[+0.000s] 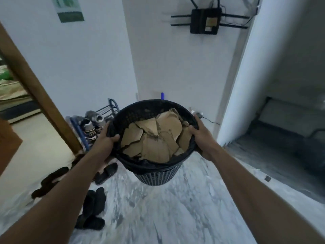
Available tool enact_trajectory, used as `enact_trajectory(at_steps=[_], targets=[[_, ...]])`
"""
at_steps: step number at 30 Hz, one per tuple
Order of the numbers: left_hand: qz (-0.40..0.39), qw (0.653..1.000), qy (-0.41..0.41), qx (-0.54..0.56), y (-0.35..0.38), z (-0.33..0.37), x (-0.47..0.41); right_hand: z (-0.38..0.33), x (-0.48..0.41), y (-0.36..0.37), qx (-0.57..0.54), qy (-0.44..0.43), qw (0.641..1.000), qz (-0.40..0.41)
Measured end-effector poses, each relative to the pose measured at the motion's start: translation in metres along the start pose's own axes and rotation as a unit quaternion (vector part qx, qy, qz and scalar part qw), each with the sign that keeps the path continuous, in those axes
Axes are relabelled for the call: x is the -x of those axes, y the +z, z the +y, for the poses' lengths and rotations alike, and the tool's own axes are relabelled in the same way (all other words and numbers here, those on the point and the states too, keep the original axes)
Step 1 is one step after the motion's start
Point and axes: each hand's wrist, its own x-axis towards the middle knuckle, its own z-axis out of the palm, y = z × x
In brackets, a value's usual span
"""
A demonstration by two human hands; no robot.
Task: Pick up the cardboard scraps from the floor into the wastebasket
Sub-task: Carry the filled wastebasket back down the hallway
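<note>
While lifted clear above the grey marbled floor (175, 217), black perforated plastic wastebasket (158, 176) holds torn brown cardboard scraps (154, 138); left hand (107, 138) and right hand (202, 136) each clasp its rim.

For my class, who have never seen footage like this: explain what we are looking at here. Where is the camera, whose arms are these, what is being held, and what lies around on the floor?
There is no machine here. The one picture comes from a wide-angle camera worn on a person's head, looking forward and down, so the two bare arms reaching in from the bottom are the wearer's own.

The left hand and the right hand each grip the rim of a black mesh wastebasket, lifted clear of the marble-patterned floor. Inside it lie torn brown cardboard scraps, piled nearly to the rim. No scraps show on the floor.

On the floor to the left lie dark sandals, and behind them a shoe rack with sneakers. A router hangs on the wall above.
</note>
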Motion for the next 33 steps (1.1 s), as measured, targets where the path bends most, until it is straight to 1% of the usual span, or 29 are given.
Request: enact_trajectory(at_steps=[3, 6, 9, 13, 17, 18, 20, 22, 26, 31, 33], targets=[[-0.045, 0.999, -0.002, 0.0, 0.017, -0.004, -0.08, 0.01, -0.051, -0.001, 0.002, 0.003, 0.999, 0.054], [-0.072, 0.997, -0.025, 0.013, 0.034, -0.012, -0.151, 0.022, -0.102, -0.001, 0.011, 0.021, 0.995, 0.098], [-0.117, 0.992, -0.045, 0.008, 0.048, -0.027, -0.231, 0.041, -0.155, -0.004, 0.015, 0.033, 0.99, 0.137], [-0.176, 0.982, -0.054, -0.044, 0.072, -0.072, -0.347, 0.091, -0.225, -0.004, 0.007, 0.066, 0.978, 0.198], [-0.206, 0.973, -0.025, -0.097, 0.12, -0.123, -0.441, 0.156, -0.291, -0.011, -0.022, 0.082, 0.961, 0.265], [-0.215, 0.97, -0.015, -0.115, 0.129, -0.147, -0.468, 0.174, -0.308, -0.015, -0.026, 0.081, 0.957, 0.277], [-0.239, 0.963, -0.033, -0.117, 0.148, -0.195, -0.516, 0.213, -0.338, -0.022, -0.028, 0.075, 0.951, 0.299], [-0.243, 0.96, -0.056, -0.129, 0.168, -0.244, -0.559, 0.258, -0.366, -0.031, -0.028, 0.076, 0.943, 0.323], [-0.261, 0.95, -0.092, -0.142, 0.215, -0.349, -0.616, 0.364, -0.426, -0.059, -0.001, 0.091, 0.92, 0.382], [-0.266, 0.944, -0.098, -0.167, 0.266, -0.498, -0.691, 0.497, -0.49, -0.099, 0.052, 0.099, 0.911, 0.397], [-0.262, 0.942, -0.111, -0.178, 0.287, -0.543, -0.708, 0.542, -0.513, -0.116, 0.071, 0.102, 0.909, 0.399]])
